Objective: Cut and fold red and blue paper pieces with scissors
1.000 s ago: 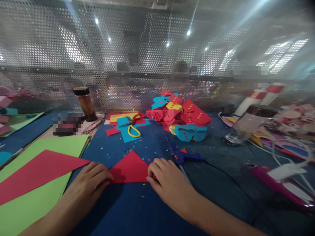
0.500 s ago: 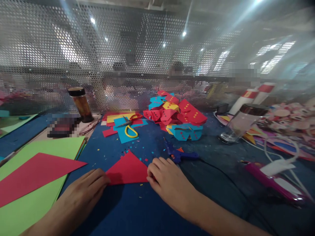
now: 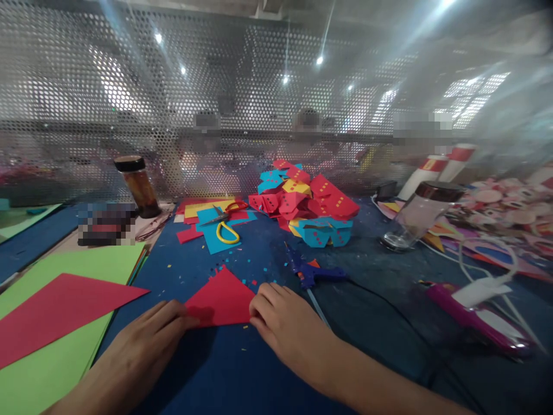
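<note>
A red paper triangle (image 3: 220,300) lies flat on the blue table cover (image 3: 242,369) in front of me. My left hand (image 3: 144,340) rests with fingers stretched out flat on the triangle's left corner. My right hand (image 3: 283,323) has its fingers curled and pressed down on the triangle's right corner. Both hands touch the paper and hold it against the table.
A large red sheet (image 3: 56,311) lies on green sheets (image 3: 52,357) at left. Scissors (image 3: 224,222) on paper scraps, a pile of folded paper pieces (image 3: 306,202), a blue glue gun (image 3: 313,274), two jars (image 3: 136,184) (image 3: 415,216) and a purple tool (image 3: 470,317) lie beyond. A perforated screen stands behind.
The view has drifted slightly. My right hand has slid a little to the left along the triangle's edge. My left hand stays on the left corner.
</note>
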The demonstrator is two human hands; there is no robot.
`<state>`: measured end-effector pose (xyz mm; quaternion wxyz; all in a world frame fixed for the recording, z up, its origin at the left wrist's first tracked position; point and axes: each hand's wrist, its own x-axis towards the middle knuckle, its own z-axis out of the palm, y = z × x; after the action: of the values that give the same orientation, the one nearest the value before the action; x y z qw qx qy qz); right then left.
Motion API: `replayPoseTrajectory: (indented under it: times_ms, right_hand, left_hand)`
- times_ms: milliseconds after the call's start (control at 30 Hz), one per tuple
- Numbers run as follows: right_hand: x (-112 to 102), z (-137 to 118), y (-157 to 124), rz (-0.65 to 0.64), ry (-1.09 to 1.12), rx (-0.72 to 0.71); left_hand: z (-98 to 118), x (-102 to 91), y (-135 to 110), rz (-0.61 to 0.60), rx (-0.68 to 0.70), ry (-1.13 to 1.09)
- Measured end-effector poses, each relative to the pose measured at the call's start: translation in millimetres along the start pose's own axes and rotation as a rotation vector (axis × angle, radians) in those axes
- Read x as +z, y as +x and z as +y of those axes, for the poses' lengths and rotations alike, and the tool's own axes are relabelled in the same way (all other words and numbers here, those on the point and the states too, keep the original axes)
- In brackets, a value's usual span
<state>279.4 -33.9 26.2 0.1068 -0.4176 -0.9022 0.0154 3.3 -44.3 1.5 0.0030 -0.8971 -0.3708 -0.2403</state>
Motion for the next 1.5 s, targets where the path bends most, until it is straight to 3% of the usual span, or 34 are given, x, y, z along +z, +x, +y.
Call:
replayPoseTrajectory:
  times_ms: [1133,1500]
  right_hand:
    - [-2.0,-1.1,1.7,0.025,0.028,0.005]
    - [-1.7,-2.2,2.0,0.007,0.011,0.012]
  left_hand:
    - [0.2,7.6,-3.0,-0.082,-0.06,-0.122]
    - [11.3,1.7,5.6,-0.111,-0.001,0.02]
